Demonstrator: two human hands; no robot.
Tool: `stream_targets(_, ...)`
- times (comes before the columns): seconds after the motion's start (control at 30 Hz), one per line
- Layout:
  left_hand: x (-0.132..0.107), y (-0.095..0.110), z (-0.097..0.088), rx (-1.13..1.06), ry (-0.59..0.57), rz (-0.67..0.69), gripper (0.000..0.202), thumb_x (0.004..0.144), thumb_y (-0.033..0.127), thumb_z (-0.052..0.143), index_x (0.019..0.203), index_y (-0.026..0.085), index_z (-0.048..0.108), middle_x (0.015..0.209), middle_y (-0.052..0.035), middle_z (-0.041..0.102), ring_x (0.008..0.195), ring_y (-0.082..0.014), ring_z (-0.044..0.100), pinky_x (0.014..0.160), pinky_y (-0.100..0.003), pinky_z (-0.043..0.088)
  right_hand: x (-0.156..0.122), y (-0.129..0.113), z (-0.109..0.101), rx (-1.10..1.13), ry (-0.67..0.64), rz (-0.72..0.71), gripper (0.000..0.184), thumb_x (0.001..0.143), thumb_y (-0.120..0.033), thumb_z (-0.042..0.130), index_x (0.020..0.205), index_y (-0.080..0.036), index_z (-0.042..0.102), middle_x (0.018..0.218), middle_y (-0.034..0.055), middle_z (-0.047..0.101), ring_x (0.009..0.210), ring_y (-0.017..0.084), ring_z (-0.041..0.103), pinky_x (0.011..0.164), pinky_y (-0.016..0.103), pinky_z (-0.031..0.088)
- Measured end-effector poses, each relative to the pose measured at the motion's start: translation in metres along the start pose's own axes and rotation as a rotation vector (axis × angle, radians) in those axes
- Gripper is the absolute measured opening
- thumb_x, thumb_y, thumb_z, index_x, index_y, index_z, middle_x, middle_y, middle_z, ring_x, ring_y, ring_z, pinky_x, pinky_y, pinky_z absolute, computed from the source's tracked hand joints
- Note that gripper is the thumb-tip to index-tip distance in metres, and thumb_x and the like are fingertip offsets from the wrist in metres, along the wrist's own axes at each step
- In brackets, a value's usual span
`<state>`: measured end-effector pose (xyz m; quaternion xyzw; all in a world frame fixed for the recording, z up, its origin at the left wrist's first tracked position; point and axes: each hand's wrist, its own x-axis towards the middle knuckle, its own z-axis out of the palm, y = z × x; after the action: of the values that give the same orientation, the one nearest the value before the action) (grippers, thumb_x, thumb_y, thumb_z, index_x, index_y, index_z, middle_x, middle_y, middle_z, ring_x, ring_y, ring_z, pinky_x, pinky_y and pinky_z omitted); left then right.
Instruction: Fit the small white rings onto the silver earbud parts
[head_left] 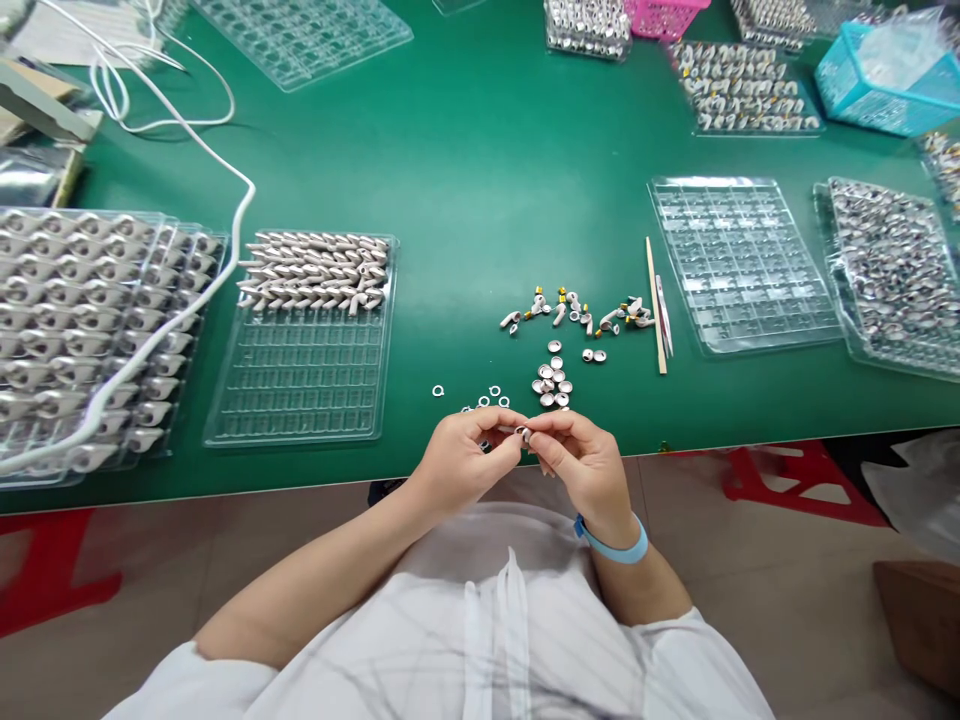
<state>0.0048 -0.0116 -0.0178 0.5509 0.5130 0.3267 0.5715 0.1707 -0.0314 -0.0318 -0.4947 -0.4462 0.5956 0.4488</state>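
Observation:
My left hand (469, 455) and my right hand (581, 462) meet at the table's front edge. Both pinch one small silvery part (523, 434) between thumbs and forefingers; the fingertips hide much of it. Just beyond my left hand lie several small white rings (494, 390), some partly covered by the fingers. Round silvery caps (546, 372) are clustered past my right hand. Farther out is a loose row of pale, curved earbud-like pieces (559, 314) with yellow bits on them.
A wooden stick (656, 310) and metal tweezers (664, 318) lie right of the curved pieces. At left, a clear tray (304, 385) carries rows of silvery parts, beside stacked filled trays (60, 345) crossed by a white cable (245, 205). Another clear tray (742, 265) is at right.

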Motion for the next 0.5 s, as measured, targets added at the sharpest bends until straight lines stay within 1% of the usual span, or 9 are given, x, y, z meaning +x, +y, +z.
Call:
stream_targets(0.07,0.001,0.0,-0.003,-0.047,-0.045,-0.044,0.021,0.082,0.023,0.058,0.091,0.013,0.075,0.075,-0.0046,0.073,0.068,-0.0142,0.063,0.063,-0.023,0.049,-0.001,-0.002,-0.001,-0.069,-0.013,-0.048,0.01,0.086,-0.026,0.068,0.095,-0.024,0.073,0.076,-0.0008,0.068,0.057,0.008,0.056,0.052,0.02,0.049)
stream_targets(0.17,0.002,0.002,-0.01,-0.108,-0.17,-0.117,0.024,0.084,0.028,0.06,0.096,0.014,0.075,0.081,-0.0056,0.074,0.068,-0.0133,0.062,0.061,-0.023,0.048,-0.001,-0.003,-0.006,-0.166,-0.034,-0.116,0.013,0.089,-0.026,0.065,0.1,-0.026,0.073,0.082,0.0005,0.069,0.066,0.01,0.061,0.055,0.021,0.049)
stream_targets(0.23,0.003,0.003,-0.015,-0.154,-0.258,-0.155,0.025,0.085,0.03,0.061,0.098,0.014,0.075,0.086,-0.007,0.074,0.073,-0.0148,0.063,0.061,-0.023,0.049,-0.001,-0.003,-0.009,-0.232,-0.055,-0.139,0.016,0.091,-0.027,0.063,0.103,-0.028,0.073,0.083,0.0008,0.069,0.069,0.011,0.061,0.056,0.022,0.049)
stream_targets(0.3,0.005,0.004,-0.018,-0.19,-0.309,-0.17,0.024,0.086,0.029,0.061,0.098,0.014,0.074,0.089,-0.0081,0.074,0.08,-0.017,0.065,0.062,-0.023,0.05,-0.001,-0.003,-0.012,-0.285,-0.076,-0.153,0.016,0.091,-0.026,0.063,0.104,-0.028,0.073,0.083,0.0006,0.069,0.067,0.011,0.059,0.057,0.023,0.048)
stream_targets(0.4,0.006,0.006,-0.02,-0.238,-0.313,-0.187,0.022,0.086,0.026,0.061,0.101,0.014,0.07,0.092,-0.008,0.073,0.085,-0.0176,0.066,0.063,-0.023,0.051,0.0,-0.004,-0.014,-0.319,-0.085,-0.177,0.016,0.091,-0.026,0.063,0.103,-0.027,0.073,0.083,0.0007,0.069,0.065,0.011,0.057,0.058,0.024,0.047)
stream_targets(0.5,0.006,0.007,-0.019,-0.284,-0.273,-0.222,0.018,0.084,0.025,0.064,0.098,0.013,0.065,0.086,-0.0054,0.071,0.081,-0.0159,0.066,0.061,-0.022,0.051,0.0,-0.005,-0.013,-0.339,-0.091,-0.192,0.016,0.092,-0.027,0.061,0.103,-0.026,0.072,0.085,0.0012,0.069,0.066,0.011,0.058,0.059,0.024,0.047)
